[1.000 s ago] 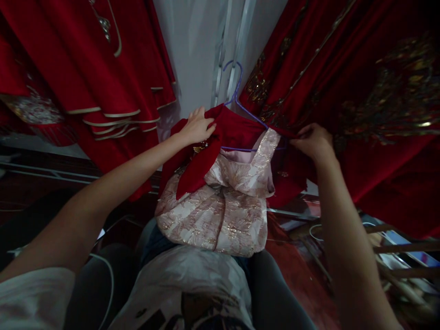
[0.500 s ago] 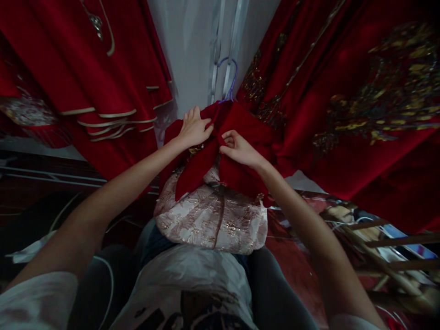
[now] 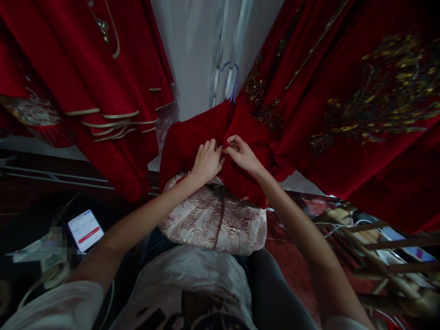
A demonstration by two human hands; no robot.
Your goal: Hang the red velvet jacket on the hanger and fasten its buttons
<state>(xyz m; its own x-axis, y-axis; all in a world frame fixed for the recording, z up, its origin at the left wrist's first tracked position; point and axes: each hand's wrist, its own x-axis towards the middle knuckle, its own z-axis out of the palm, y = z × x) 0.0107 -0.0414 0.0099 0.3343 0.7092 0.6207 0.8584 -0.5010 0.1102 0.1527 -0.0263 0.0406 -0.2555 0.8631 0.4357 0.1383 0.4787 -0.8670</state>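
Note:
A red garment [image 3: 192,133] hangs in front of me from a purple hanger [image 3: 236,75]. Its lower part is a pale pink and gold brocade cloth [image 3: 220,224] that reaches down to my lap. My left hand [image 3: 208,160] has its fingers curled on the middle of the front, at the edge of the red cloth. Close beside it, my right hand [image 3: 243,155] pinches the other edge, thumb against forefinger. The two sets of fingertips almost meet. Any fastener between them is too small or hidden to make out.
Red garments with gold trim [image 3: 113,91] hang at left, and a red one with gold sequins [image 3: 388,96] at right. A metal rail [image 3: 235,36] stands behind the hanger. Lower left glows a phone [image 3: 85,230]; lower right stands a wooden rack [image 3: 381,261].
My left hand has come down and right from the upper left of the garment to its middle. The left flap now lies flat across the front. My right hand has hardly moved.

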